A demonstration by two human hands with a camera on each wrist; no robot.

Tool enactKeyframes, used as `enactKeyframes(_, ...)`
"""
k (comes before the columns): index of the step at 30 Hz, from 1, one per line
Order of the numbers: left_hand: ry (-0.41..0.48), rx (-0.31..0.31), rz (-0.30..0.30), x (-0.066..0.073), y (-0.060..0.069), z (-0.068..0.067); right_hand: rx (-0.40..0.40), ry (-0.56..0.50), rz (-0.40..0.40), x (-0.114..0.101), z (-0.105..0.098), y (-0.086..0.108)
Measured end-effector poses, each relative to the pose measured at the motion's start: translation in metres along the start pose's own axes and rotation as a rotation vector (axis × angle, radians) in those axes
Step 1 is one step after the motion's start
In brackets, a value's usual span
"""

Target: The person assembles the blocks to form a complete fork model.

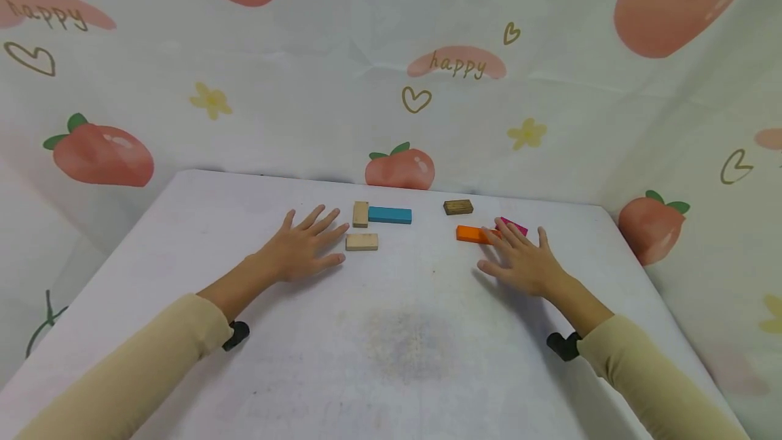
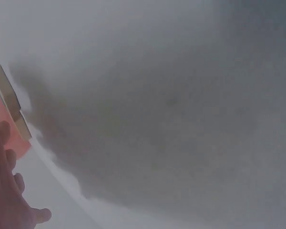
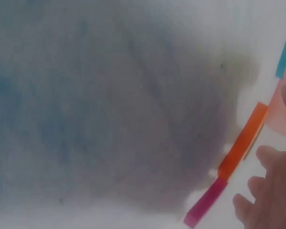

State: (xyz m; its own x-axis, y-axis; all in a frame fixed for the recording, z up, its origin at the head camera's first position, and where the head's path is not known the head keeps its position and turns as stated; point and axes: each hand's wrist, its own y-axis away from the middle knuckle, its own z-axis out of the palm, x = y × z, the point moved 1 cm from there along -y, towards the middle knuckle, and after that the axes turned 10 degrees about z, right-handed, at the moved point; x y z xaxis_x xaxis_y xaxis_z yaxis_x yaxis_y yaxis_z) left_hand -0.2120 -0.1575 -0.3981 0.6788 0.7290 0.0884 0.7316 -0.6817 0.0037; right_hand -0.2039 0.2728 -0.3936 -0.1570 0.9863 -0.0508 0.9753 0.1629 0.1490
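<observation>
Fingers spread, my left hand (image 1: 301, 247) hovers over the table just left of two pale wooden blocks. One pale block (image 1: 362, 242) lies crosswise near the fingertips; the other pale block (image 1: 361, 214) points away, its side against a blue block (image 1: 390, 215). My right hand (image 1: 524, 262), also spread and holding nothing, is above the table at the right. Its fingers partly cover an orange block (image 1: 470, 234) and a magenta block (image 1: 513, 226) in the head view. Behind them lies a dark brown wooden block (image 1: 458, 207). The right wrist view shows the orange block (image 3: 243, 140) meeting the magenta block (image 3: 206, 202).
The blocks lie on a white table (image 1: 293, 372) with a greyish smudge in its middle. Behind and to the right hangs a white cloth (image 1: 342, 114) printed with peaches, hearts and flowers. A dark green cord-like shape (image 1: 47, 321) shows beyond the left edge.
</observation>
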Motion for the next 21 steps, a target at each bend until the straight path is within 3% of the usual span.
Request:
enactKeyframes(8,0.021,-0.035,0.051,0.009,0.001,0.001,-0.055,-0.042,-0.028,-0.007,0.005,0.002)
enactKeyframes(14,0.028,-0.02,0.084,0.014,0.004,0.001,-0.06,-0.066,-0.026,-0.008,0.004,0.002)
enactKeyframes(21,0.059,-0.055,0.091,0.018,0.002,0.003,-0.042,-0.109,-0.055,-0.008,0.004,0.002)
